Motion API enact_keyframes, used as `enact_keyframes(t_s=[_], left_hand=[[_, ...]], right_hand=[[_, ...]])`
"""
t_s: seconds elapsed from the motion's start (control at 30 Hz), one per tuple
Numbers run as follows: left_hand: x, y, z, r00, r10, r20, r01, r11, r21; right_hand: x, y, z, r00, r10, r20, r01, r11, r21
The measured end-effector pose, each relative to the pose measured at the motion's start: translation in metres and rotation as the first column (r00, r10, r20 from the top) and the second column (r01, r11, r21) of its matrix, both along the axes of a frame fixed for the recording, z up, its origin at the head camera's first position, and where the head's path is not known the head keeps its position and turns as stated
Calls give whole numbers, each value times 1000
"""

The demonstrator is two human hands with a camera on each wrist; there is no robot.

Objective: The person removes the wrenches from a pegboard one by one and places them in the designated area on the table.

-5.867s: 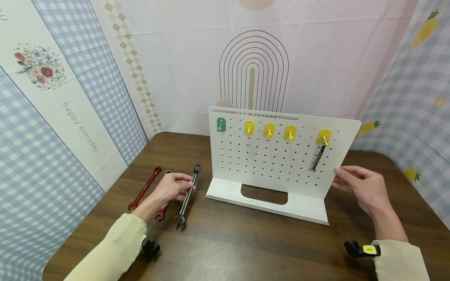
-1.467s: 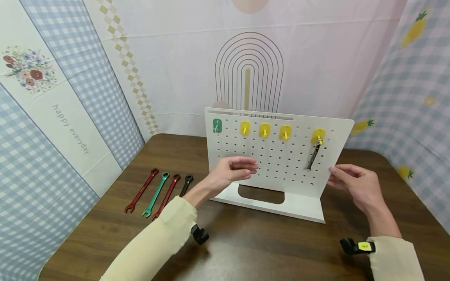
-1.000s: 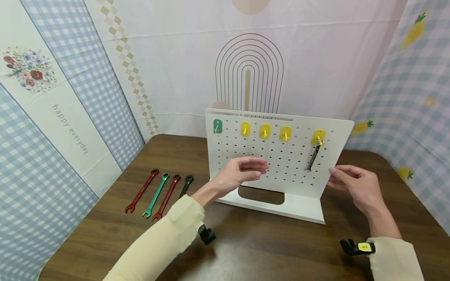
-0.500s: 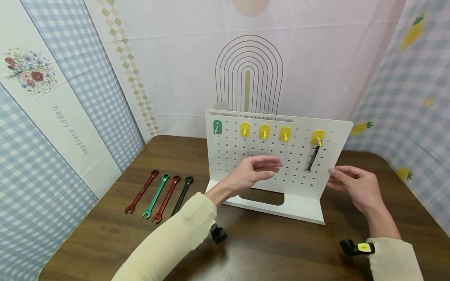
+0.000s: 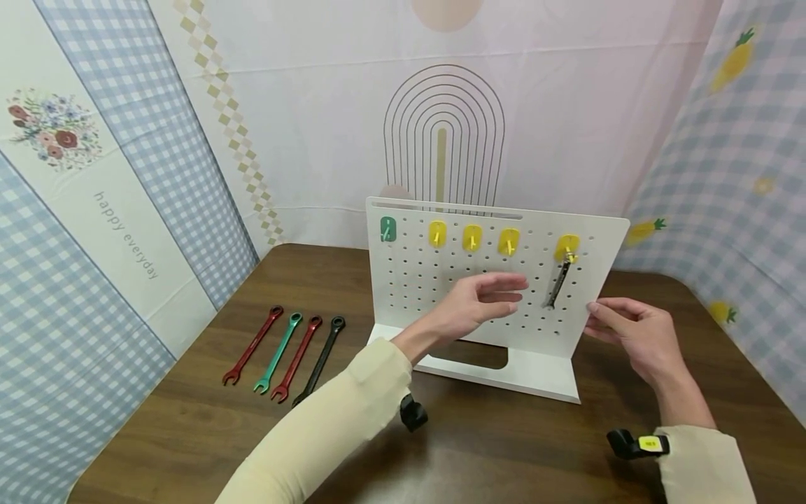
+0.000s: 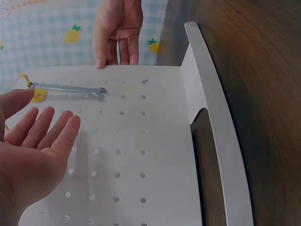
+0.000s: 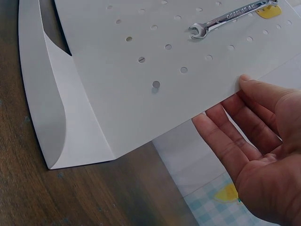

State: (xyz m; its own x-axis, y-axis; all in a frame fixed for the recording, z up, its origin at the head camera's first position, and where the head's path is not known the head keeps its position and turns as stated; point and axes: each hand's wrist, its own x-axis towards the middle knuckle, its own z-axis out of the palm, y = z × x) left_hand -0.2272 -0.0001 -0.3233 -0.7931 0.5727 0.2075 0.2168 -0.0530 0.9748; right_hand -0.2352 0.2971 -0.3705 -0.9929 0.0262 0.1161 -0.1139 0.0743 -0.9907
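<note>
A white pegboard [image 5: 466, 280] stands upright on its foot. My right hand [image 5: 639, 336] grips its right edge, thumb on the front face and fingers behind, as the right wrist view shows. From the rightmost yellow hook hangs a small silver combination wrench [image 5: 559, 281], its open end down. My left hand [image 5: 472, 304] hovers before the board with loosely bent fingers and holds nothing. Its fingertips are a short way left of the silver wrench; in the left wrist view the palm [image 6: 33, 169] shows bare.
On the table at left lie a red wrench [image 5: 253, 346], a green wrench [image 5: 278, 352], a second red wrench [image 5: 297, 358] and a black wrench [image 5: 320, 359], side by side. A green hook [image 5: 387, 229] and several yellow hooks [image 5: 472, 238] line the board's top. Fabric walls surround the table.
Earlier my left hand held the black wrench; it now lies beside the others. That hand has since moved right across the board toward the silver wrench. My right hand has stayed on the edge.
</note>
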Motion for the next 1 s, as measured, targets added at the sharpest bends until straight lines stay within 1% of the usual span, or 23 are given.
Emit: enact_keyframes(t_s=[0.3, 0.4, 0.57, 0.73, 1.0], left_hand=[[-6, 18, 1, 1000, -5, -6, 5, 1000, 16], [-7, 25, 1, 1000, -4, 6, 4, 1000, 24], [-9, 33, -1, 999, 18, 29, -19, 1000, 13], [-11, 40, -1, 998, 52, 19, -52, 999, -14], [-13, 51, 2, 998, 61, 22, -61, 998, -20]], right_hand=[[-1, 1, 1, 1000, 29, -11, -29, 998, -52], [-1, 2, 1, 999, 41, -16, -42, 997, -68], [1, 1, 0, 1000, 25, -10, -25, 999, -29], [1, 1, 0, 1000, 26, -12, -26, 999, -29], [2, 1, 1, 1000, 25, -15, -25, 1000, -9]])
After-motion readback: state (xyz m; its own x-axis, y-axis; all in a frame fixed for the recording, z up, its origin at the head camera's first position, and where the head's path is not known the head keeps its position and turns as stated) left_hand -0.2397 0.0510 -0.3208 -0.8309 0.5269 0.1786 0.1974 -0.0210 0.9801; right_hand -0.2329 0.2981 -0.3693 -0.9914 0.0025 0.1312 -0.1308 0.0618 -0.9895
